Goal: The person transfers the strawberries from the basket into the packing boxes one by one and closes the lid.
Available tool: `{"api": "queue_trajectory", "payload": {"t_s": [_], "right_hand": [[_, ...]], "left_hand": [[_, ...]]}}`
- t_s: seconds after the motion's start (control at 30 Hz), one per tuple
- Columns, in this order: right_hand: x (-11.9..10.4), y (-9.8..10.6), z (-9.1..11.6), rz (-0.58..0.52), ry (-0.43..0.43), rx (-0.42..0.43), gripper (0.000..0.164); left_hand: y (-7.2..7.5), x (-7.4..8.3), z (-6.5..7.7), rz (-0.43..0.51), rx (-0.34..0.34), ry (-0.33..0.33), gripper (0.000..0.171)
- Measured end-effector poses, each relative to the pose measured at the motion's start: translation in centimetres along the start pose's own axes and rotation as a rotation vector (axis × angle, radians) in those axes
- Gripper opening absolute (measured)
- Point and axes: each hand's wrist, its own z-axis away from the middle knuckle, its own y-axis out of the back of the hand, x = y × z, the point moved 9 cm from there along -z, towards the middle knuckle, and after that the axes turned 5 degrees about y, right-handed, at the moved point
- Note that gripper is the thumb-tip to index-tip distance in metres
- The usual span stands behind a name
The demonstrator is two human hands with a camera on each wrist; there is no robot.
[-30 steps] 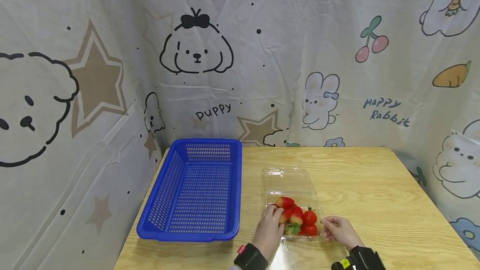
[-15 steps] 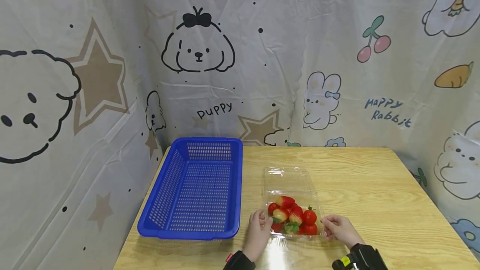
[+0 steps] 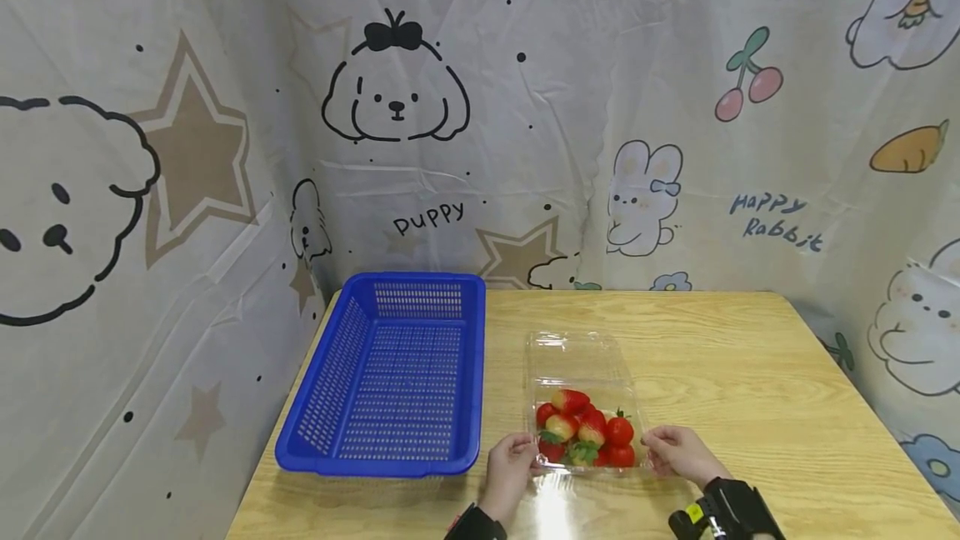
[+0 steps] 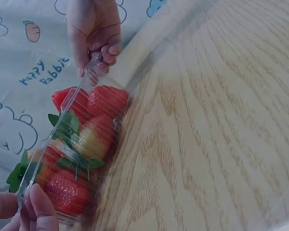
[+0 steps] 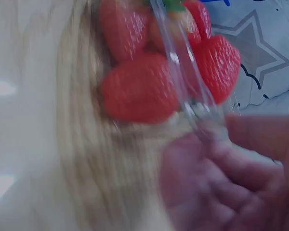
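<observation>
A clear plastic clamshell box [image 3: 581, 365] lies with its lid open toward the back of the table. Several red strawberries [image 3: 573, 430], some with green leaves, fill its near half. At the box's near left corner, my left hand [image 3: 507, 469] pinches the rim between thumb and fingers. My right hand [image 3: 684, 452] pinches the rim at the near right corner. The left wrist view shows both hands on the two ends of the clear rim [image 4: 55, 127]. In the right wrist view, blurred strawberries [image 5: 140, 89] sit beside the pinching right hand [image 5: 231, 178].
Left of the box stands a blue perforated plastic basket [image 3: 405, 398] with nothing in it. Both rest on a wooden table [image 3: 735, 382]. A printed curtain [image 3: 480, 107] hangs behind and along the sides.
My left hand has drawn back from the strawberries to the left and now grips the box's near left corner. My right hand keeps its hold on the right corner.
</observation>
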Motion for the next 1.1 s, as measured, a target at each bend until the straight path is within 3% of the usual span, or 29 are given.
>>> {"api": "queue_trajectory", "payload": {"t_s": [0.1, 0.17, 0.37, 0.5, 0.6, 0.77, 0.9, 1.1], "right_hand": [[-0.4, 0.2, -0.6, 0.049, 0.003, -0.136, 0.032], [-0.9, 1.0, -1.4, 0.079, 0.006, -0.162, 0.035], [-3.9, 5.4, -5.3, 0.194, 0.014, 0.021, 0.049], [-4.8, 6.0, -8.4, 0.205, -0.014, 0.04, 0.054], [-3.3, 6.0, -11.0, 0.163, -0.05, 0.019, 0.061], [1.1, 5.7, -15.2, 0.132, -0.069, -0.037, 0.07], [-0.4, 3.9, -13.9, 0.11, -0.156, -0.008, 0.06], [-4.3, 2.2, -10.8, 0.054, -0.139, 0.008, 0.055]], "left_hand": [[0.2, -0.1, 0.0, 0.019, 0.011, 0.01, 0.022], [0.2, -0.2, -0.1, 0.025, 0.017, 0.002, 0.021], [0.3, -0.2, -0.1, 0.027, 0.018, -0.007, 0.021], [0.3, -0.3, -0.1, 0.031, 0.01, 0.004, 0.02], [0.3, -0.4, -0.2, 0.036, 0.008, 0.016, 0.02], [0.2, -0.5, -0.2, 0.047, -0.004, 0.022, 0.02], [0.2, -0.3, -0.1, 0.047, -0.001, 0.012, 0.021], [0.4, 0.2, 0.0, 0.038, -0.005, -0.011, 0.023]]}}
